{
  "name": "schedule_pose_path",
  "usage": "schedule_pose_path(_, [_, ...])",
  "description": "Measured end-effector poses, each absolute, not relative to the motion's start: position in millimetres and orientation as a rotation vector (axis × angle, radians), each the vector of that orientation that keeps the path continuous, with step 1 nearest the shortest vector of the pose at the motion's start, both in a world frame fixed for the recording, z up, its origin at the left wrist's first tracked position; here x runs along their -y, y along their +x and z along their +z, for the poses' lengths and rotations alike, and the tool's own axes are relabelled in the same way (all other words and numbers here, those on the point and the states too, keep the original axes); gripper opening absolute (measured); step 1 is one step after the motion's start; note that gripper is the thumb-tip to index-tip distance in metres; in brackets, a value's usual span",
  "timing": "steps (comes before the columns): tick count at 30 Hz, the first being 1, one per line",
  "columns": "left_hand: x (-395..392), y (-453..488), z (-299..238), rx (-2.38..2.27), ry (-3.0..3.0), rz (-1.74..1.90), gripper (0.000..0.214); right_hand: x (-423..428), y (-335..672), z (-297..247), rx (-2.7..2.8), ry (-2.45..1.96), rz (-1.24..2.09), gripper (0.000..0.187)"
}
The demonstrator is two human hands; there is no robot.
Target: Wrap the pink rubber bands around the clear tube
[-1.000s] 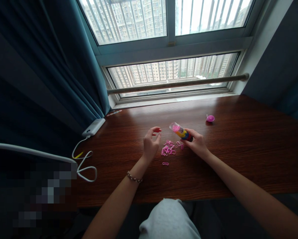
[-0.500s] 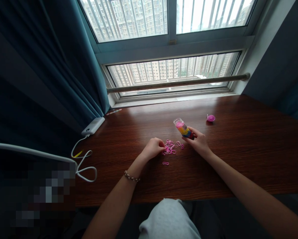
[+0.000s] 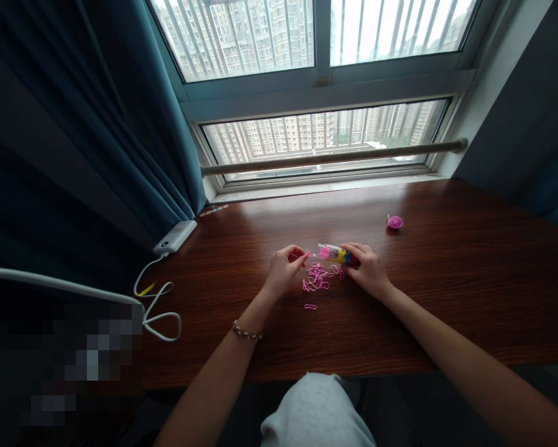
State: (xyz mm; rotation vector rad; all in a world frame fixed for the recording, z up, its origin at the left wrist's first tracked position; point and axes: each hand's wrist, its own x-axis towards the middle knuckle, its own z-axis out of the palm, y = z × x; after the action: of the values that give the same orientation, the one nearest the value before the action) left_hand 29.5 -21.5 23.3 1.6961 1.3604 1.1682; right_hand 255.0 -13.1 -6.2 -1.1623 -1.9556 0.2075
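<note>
Head view: left hand [image 3: 283, 271] pinches a pink link [image 3: 309, 254] just outside the jar [image 3: 335, 254], which right hand [image 3: 369, 271] clamps; this apparent transfer step's next move calls for careful alignment.

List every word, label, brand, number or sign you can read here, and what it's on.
None can be read.
Clear, multicoloured cylindrical container: pale label-like patch, too small and blurred.
White rectangular device by the blue fabric curtain: dark mark, too small to make out.
</note>
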Motion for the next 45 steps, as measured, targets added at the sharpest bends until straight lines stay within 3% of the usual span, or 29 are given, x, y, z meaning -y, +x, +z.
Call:
schedule_pose_path(11, [30,33,30,-1.433,1.974,1.444,0.017,14,254,-8,1.99,-1.13,0.253,0.044])
schedule_pose_path(23, [32,36,30,-1.531,2.158,1.092,0.014,18,251,-8,2.065,-1.006,0.252,0.045])
schedule_pose_path(29, [33,35,34,-1.323,2.243,0.834,0.034,16,252,-8,1.978,-1.05,0.215,0.042])
schedule_pose_path(41, [32,33,40,-1.227,2.046,1.416,0.019,19,251,2,1.872,-1.051,0.428,0.044])
schedule_pose_path(45, [31,35,34,-1.232,1.883,1.407,0.043,23,249,6,1.856,-0.959,0.592,0.046])
